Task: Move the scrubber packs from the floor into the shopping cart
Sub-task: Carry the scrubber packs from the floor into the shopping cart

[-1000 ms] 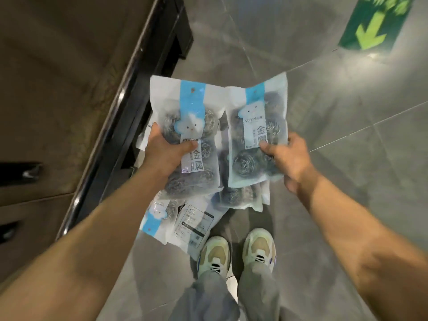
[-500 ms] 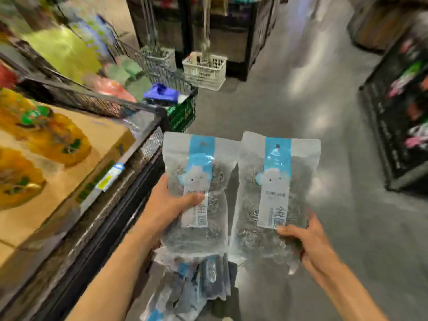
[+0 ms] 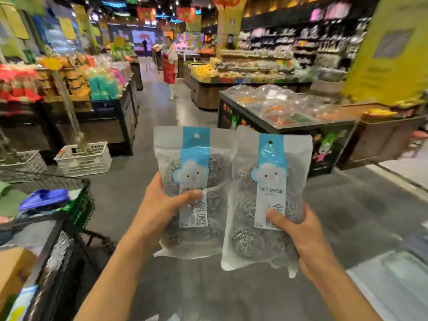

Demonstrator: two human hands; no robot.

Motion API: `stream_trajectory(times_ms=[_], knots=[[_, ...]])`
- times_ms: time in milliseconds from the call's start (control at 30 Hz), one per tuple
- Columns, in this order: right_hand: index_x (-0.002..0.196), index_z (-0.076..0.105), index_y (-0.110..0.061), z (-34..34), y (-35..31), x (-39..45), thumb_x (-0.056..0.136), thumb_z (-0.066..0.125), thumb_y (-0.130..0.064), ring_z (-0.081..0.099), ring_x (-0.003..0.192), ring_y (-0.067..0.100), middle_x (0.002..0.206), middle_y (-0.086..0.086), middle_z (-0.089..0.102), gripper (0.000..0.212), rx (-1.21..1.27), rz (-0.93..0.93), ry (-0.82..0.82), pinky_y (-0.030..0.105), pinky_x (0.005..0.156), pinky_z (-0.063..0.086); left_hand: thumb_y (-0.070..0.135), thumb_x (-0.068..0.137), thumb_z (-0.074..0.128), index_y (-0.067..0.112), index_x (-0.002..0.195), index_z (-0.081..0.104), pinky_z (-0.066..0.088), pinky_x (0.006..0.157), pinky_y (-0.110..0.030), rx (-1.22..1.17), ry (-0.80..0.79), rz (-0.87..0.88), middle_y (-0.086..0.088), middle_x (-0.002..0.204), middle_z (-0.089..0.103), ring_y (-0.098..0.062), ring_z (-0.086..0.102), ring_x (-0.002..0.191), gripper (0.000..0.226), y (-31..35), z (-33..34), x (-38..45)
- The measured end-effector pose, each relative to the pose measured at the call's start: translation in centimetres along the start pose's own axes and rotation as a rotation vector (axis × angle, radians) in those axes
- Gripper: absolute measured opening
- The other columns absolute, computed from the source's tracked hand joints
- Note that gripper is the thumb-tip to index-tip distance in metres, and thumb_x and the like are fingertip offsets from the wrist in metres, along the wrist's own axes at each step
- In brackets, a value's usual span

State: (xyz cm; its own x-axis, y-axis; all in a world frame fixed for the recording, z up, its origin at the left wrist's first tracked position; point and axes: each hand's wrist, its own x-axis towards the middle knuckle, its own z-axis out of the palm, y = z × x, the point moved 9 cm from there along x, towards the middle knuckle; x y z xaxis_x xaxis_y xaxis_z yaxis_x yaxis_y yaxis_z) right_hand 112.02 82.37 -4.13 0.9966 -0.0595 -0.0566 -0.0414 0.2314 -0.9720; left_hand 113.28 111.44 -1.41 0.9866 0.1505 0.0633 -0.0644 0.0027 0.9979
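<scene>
I hold two clear scrubber packs upright in front of me, each with a blue strip, a white cloud face and steel wool balls inside. My left hand (image 3: 159,209) grips the left scrubber pack (image 3: 193,163) at its lower left side, thumb across the label. My right hand (image 3: 298,230) grips the right scrubber pack (image 3: 268,200) from its lower right. The packs overlap slightly at their inner edges. The black wire shopping cart (image 3: 76,212) stands at the left, below and to the left of the packs, with a purple item (image 3: 44,199) and green goods inside. The floor pile is out of view.
White plastic crates (image 3: 84,158) sit on the floor ahead on the left, by a display stand (image 3: 111,117). A black display table (image 3: 287,126) with clear bins stands ahead on the right. A person in a red apron (image 3: 169,66) stands far down the aisle. A cardboard box (image 3: 11,272) is at the lower left.
My view has swung up from the floor to the store aisle. Both hands have lifted their packs away from the pile, which has dropped out of sight. The cart has come into view at the left.
</scene>
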Motion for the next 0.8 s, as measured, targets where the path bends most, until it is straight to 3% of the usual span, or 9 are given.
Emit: stream_trajectory(times_ms=[100, 200, 267, 367, 433, 567, 700, 800], knots=[[0.114, 0.065, -0.018, -7.1, -2.4, -4.1, 0.071, 0.083, -0.007, 0.079, 0.086, 0.022, 0.097, 0.002, 0.081, 0.048, -0.072, -0.05, 0.223, 0.039, 0.07, 0.065, 0.013, 0.067, 0.094, 0.025, 0.123, 0.061, 0.058, 0.091, -0.053, -0.011, -0.188, -0.015, -0.001, 0.11, 0.078, -0.026, 0.077, 0.099, 0.066, 0.3, 7.1, -0.3], [0.115, 0.068, -0.018, -13.7, -4.6, -8.9, 0.058, 0.089, -0.021, 0.078, 0.092, 0.024, 0.101, 0.001, 0.081, 0.061, -0.158, -0.116, 0.423, 0.048, 0.085, 0.062, 0.017, 0.065, 0.096, 0.029, 0.118, 0.062, 0.059, 0.089, -0.051, -0.005, -0.322, 0.009, 0.004, 0.107, 0.079, -0.02, 0.077, 0.096, 0.065, 0.5, 14.6, -1.6], [0.114, 0.067, -0.02, -17.6, -5.9, -12.4, 0.054, 0.092, -0.027, 0.078, 0.091, 0.019, 0.101, -0.001, 0.081, 0.065, -0.19, -0.169, 0.556, 0.042, 0.08, 0.063, 0.015, 0.066, 0.093, 0.03, 0.118, 0.061, 0.06, 0.088, -0.049, -0.007, -0.409, 0.025, 0.006, 0.107, 0.079, -0.018, 0.077, 0.096, 0.063, 0.6, 19.5, -3.2], [0.11, 0.068, -0.02, -22.8, -7.0, -18.1, 0.07, 0.086, -0.004, 0.078, 0.086, 0.016, 0.098, -0.001, 0.081, 0.047, -0.178, -0.216, 0.72, 0.034, 0.072, 0.064, 0.011, 0.066, 0.091, 0.028, 0.119, 0.061, 0.062, 0.079, -0.039, -0.03, -0.579, 0.027, 0.005, 0.106, 0.079, -0.019, 0.077, 0.095, 0.063, 0.9, 26.8, -6.5], [0.11, 0.07, -0.019, -25.7, -7.6, -21.6, 0.072, 0.085, -0.002, 0.078, 0.086, 0.016, 0.096, -0.003, 0.081, 0.044, -0.193, -0.223, 0.802, 0.036, 0.075, 0.063, 0.009, 0.067, 0.091, 0.03, 0.119, 0.06, 0.062, 0.074, -0.031, -0.052, -0.675, 0.042, 0.009, 0.105, 0.079, -0.015, 0.077, 0.093, 0.064, 1.5, 31.2, -9.0], [0.113, 0.072, -0.018, -31.5, -8.8, -29.5, 0.068, 0.087, -0.009, 0.078, 0.089, 0.017, 0.097, -0.002, 0.081, 0.049, -0.206, -0.253, 0.979, 0.035, 0.076, 0.064, 0.013, 0.067, 0.093, 0.039, 0.113, 0.06, 0.059, 0.08, -0.036, -0.06, -0.841, 0.061, 0.014, 0.104, 0.078, -0.01, 0.077, 0.092, 0.062, 2.3, 39.7, -15.3], [0.109, 0.072, -0.015, -37.3, -10.0, -37.9, 0.074, 0.084, 0.001, 0.078, 0.08, 0.015, 0.091, -0.001, 0.081, 0.04, -0.199, -0.304, 1.133, 0.02, 0.059, 0.059, 0.012, 0.067, 0.093, 0.033, 0.113, 0.061, 0.06, 0.066, -0.023, -0.093, -0.974, 0.046, 0.014, 0.098, 0.079, -0.009, 0.077, 0.086, 0.06, 2.7, 48.0, -22.9], [0.107, 0.072, -0.015, -41.4, -10.9, -44.1, 0.074, 0.084, -0.001, 0.078, 0.08, 0.018, 0.09, -0.001, 0.081, 0.038, -0.21, -0.328, 1.233, 0.024, 0.058, 0.061, 0.017, 0.064, 0.095, 0.034, 0.116, 0.06, 0.062, 0.074, -0.033, -0.092, -1.072, 0.017, 0.012, 0.099, 0.079, -0.011, 0.077, 0.088, 0.065, 2.7, 54.0, -28.8]])
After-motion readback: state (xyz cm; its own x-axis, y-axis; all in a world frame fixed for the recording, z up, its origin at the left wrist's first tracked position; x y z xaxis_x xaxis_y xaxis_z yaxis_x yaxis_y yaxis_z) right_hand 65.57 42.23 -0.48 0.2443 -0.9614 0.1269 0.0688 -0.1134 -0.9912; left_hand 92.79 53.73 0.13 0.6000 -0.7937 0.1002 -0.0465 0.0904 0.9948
